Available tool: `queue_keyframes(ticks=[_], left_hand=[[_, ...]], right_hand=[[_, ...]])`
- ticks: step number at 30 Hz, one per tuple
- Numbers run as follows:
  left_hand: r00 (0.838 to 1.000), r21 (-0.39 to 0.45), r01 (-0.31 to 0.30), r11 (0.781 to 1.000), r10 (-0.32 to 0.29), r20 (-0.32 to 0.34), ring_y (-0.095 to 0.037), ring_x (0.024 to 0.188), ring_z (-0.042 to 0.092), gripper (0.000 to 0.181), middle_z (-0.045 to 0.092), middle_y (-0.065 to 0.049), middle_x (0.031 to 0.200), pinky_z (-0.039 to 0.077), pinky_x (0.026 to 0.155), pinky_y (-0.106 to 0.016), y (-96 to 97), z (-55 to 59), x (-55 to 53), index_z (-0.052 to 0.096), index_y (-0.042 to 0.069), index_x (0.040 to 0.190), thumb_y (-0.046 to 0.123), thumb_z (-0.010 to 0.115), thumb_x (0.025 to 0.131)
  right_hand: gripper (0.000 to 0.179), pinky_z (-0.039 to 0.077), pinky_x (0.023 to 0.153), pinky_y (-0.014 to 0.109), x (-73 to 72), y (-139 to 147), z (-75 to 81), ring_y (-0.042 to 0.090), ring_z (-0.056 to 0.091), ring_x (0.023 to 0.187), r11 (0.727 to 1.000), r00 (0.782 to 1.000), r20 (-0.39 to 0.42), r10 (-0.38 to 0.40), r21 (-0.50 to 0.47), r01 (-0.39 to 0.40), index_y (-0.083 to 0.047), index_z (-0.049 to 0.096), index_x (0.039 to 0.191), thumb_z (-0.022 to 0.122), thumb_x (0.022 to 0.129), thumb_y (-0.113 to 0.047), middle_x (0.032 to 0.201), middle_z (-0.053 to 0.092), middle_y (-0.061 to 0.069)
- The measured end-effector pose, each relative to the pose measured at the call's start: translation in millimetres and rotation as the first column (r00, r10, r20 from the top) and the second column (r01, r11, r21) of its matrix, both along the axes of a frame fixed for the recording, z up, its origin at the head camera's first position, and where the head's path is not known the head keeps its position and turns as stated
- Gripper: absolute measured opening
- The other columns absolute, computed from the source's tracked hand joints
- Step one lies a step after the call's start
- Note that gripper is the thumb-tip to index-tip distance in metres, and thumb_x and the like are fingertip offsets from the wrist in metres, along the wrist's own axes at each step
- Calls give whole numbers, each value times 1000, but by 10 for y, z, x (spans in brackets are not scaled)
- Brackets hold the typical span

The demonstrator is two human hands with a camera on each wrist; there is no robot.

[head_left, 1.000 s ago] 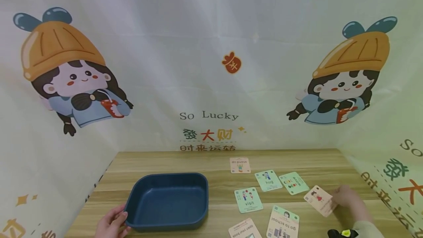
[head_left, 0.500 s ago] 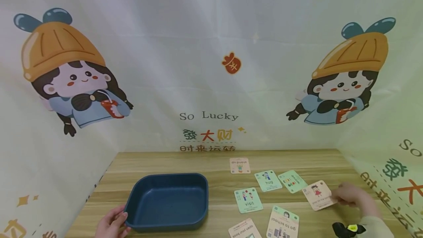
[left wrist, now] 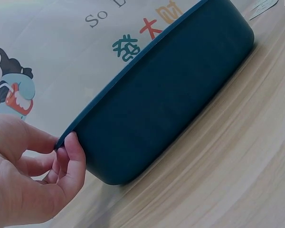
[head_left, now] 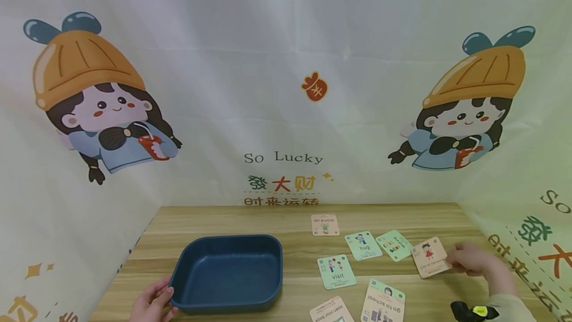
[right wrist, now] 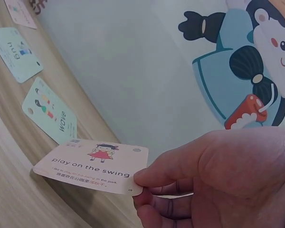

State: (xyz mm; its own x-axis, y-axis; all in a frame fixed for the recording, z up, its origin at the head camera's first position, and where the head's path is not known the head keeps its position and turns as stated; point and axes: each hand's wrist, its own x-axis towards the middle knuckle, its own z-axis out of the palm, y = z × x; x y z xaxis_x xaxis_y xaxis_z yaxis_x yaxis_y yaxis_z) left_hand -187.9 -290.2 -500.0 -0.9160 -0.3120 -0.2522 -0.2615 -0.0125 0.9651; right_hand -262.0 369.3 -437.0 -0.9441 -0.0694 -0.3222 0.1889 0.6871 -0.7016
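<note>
Swing card (right wrist: 91, 167) pinched at right edge by right hand (right wrist: 225, 179) — probably light, best edge-held, flex unclear; tray (left wrist: 166, 95) pinched by left hand (left wrist: 34, 178).

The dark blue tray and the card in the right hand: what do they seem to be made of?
Dark blue tray: probably moulded plastic, satin finish; its walls look seamless, with rounded corners.
Card: likely stiff paperboard, smooth finish, perhaps coated; thin, printed, nearly flat though the right hand pinches only one edge.
</note>
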Motion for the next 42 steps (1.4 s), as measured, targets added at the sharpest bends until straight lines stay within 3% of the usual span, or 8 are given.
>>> queue_keyframes(ticks=[5,8,13,20,24,32,42], left_hand=[[1000,-3,-5,1000,5,20,-12,67,55,50,52,-1,82,54,58,-27,-10,8,5,31,-13,133,7,50,91],[1000,13,-3,1000,4,-2,-13,67,55,53,53,0,83,54,57,-27,-28,-33,-2,31,-12,132,10,54,90],[998,50,7,999,-3,-65,-13,65,56,49,53,0,80,54,56,-26,-61,-111,-19,38,-12,128,11,57,89],[999,30,14,999,-14,28,-13,72,56,56,53,-1,87,54,61,-27,-13,16,8,29,-13,134,13,53,91],[999,38,12,999,-14,38,-13,72,56,55,53,-1,87,54,61,-26,0,57,25,29,-12,134,13,53,91],[999,55,-8,998,6,31,-12,72,57,55,53,1,85,54,61,-27,1,48,41,35,-11,131,15,58,88],[999,45,5,999,-7,40,-12,74,58,55,54,2,88,54,62,-28,-5,50,29,31,-11,134,15,54,91]], right_hand=[[17,29,44,17,-27,17,-24,6,34,48,997,997,-50,58,-41,-60,-8,42,69,47,85,-6,57,43,-2],[17,31,44,17,-46,9,-42,6,34,49,995,995,-76,64,-69,-70,-8,41,71,46,87,-7,58,42,-2],[10,36,46,21,-61,-43,-73,9,39,52,999,991,-134,-4,-50,-2,-1,47,82,48,88,-9,62,46,1],[17,39,50,25,-58,-135,-55,14,47,61,998,973,-221,-68,-15,66,4,48,92,48,91,-13,74,52,5],[20,42,53,26,-54,-197,-31,16,51,68,996,963,-254,-93,-38,86,5,48,96,48,93,-15,80,55,8],[22,48,58,26,-58,-326,-57,13,52,69,989,907,-395,-147,-56,136,7,50,97,51,93,-15,83,57,10],[28,45,55,25,-92,-525,-9,14,55,70,972,848,-476,-233,-79,223,6,52,103,52,93,-20,90,61,19]])
